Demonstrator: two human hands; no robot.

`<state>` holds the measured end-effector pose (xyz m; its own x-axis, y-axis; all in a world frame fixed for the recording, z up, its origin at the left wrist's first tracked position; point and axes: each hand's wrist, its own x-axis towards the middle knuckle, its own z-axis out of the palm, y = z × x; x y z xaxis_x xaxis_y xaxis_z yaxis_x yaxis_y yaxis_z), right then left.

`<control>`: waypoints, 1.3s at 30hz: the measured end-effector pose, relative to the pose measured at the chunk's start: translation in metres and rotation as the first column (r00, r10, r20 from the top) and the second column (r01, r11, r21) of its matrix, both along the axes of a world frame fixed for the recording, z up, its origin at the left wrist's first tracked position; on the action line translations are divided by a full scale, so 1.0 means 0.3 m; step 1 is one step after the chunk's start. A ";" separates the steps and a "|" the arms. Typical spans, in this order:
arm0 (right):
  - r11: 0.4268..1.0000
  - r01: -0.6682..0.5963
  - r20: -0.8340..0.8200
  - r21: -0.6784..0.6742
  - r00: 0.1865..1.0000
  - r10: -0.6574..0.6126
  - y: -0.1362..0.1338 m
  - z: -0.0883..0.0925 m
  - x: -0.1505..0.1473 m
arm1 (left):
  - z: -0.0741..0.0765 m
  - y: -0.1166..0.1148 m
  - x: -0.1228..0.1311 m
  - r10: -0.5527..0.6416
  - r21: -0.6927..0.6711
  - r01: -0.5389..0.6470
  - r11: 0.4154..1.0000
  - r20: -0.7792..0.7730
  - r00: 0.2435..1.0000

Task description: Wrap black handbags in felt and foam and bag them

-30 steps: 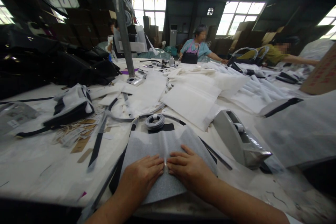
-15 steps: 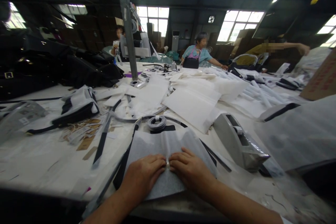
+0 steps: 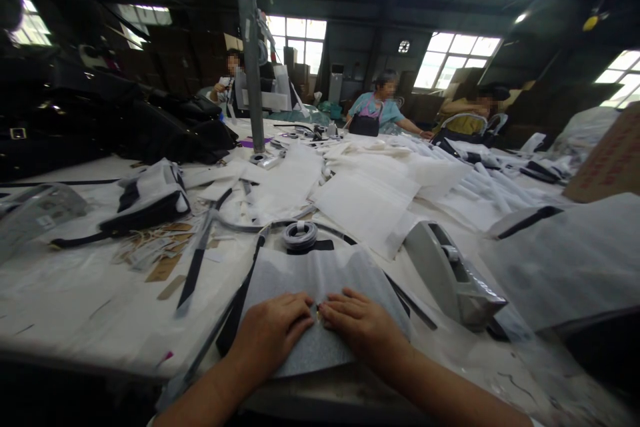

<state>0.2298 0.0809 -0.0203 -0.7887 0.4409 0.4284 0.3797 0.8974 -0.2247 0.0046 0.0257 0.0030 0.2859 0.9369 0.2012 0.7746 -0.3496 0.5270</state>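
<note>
A translucent white wrapping sheet [image 3: 330,273] is spread over a black bag [image 3: 235,320], whose dark edges and strap show around it. My left hand [image 3: 277,327] lies on the left half of the sheet, fingers stretched toward the middle. From the other side, my right hand [image 3: 363,323] rests on the sheet with its fingers extended. A narrow gap separates the fingertips, and a small gold-coloured fitting [image 3: 319,313] shows there. Just beyond the sheet sits a coiled, wrapped strap [image 3: 300,235]. Neither hand is closed around anything I can see.
A grey tape dispenser [image 3: 447,273] stands to the right. White sheets [image 3: 370,193] are piled ahead. At left are a partly wrapped black bag [image 3: 145,203], brown tags [image 3: 165,268] and heaped black bags [image 3: 100,120]. A metal post [image 3: 251,73] rises beyond; several people work across the table.
My fingertips have drawn slightly apart over the fitting, the left hand shifting a little left. At the far right, a co-worker's outstretched arm has come back in. The view has shifted slightly.
</note>
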 end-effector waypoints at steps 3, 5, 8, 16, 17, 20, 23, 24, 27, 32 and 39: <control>0.998 -0.003 -0.026 -0.068 1.000 0.001 0.000 0.025 -0.004 | -0.001 0.000 -0.001 -0.011 -0.002 0.011 1.000 -0.001 1.000; 0.994 -0.025 -0.031 -0.107 0.999 0.021 0.004 0.057 -0.008 | -0.005 0.000 -0.002 -0.020 -0.001 0.020 1.000 -0.011 1.000; 0.987 -0.077 0.032 -0.140 0.996 0.083 0.013 0.105 -0.016 | -0.015 0.000 -0.004 -0.004 0.001 0.004 1.000 -0.051 0.999; 0.979 -0.009 0.021 -0.202 1.000 0.014 -0.005 0.078 -0.003 | -0.008 0.018 0.000 -0.089 0.040 0.094 0.995 -0.111 0.990; 0.979 -0.027 0.004 -0.204 1.000 0.028 -0.007 0.071 0.003 | -0.005 0.022 0.001 -0.096 0.042 0.101 0.994 -0.116 0.989; 0.968 -0.094 0.025 -0.232 0.994 0.102 -0.007 0.069 0.020 | 0.005 0.027 0.002 -0.108 0.053 0.115 0.992 -0.113 0.988; 0.953 -0.094 0.070 -0.289 0.990 0.119 -0.011 0.095 0.030 | 0.005 0.019 0.002 -0.098 0.063 0.103 0.993 -0.082 0.992; 0.947 -0.090 0.086 -0.307 0.989 0.122 -0.014 0.106 0.030 | 0.002 0.013 0.002 -0.092 0.067 0.097 0.993 -0.076 0.993; 0.939 -0.033 0.123 -0.343 0.989 0.080 -0.019 0.142 0.015 | -0.020 0.000 0.002 -0.055 0.127 0.071 0.989 -0.127 0.990; 0.926 0.096 0.265 -0.365 0.964 0.005 0.037 0.199 -0.041 | -0.045 0.008 0.001 -0.021 0.248 0.120 0.961 -0.367 0.930; 0.965 0.150 0.290 -0.216 0.953 -0.083 0.113 0.167 -0.034 | -0.028 0.021 -0.023 -0.004 0.186 0.086 0.979 -0.405 0.914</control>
<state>0.2197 0.1147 0.0297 -0.7980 0.5979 0.0754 0.5555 0.7783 -0.2927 -0.0022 0.0320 -0.0054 0.4219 0.8747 0.2384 0.8867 -0.4530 0.0928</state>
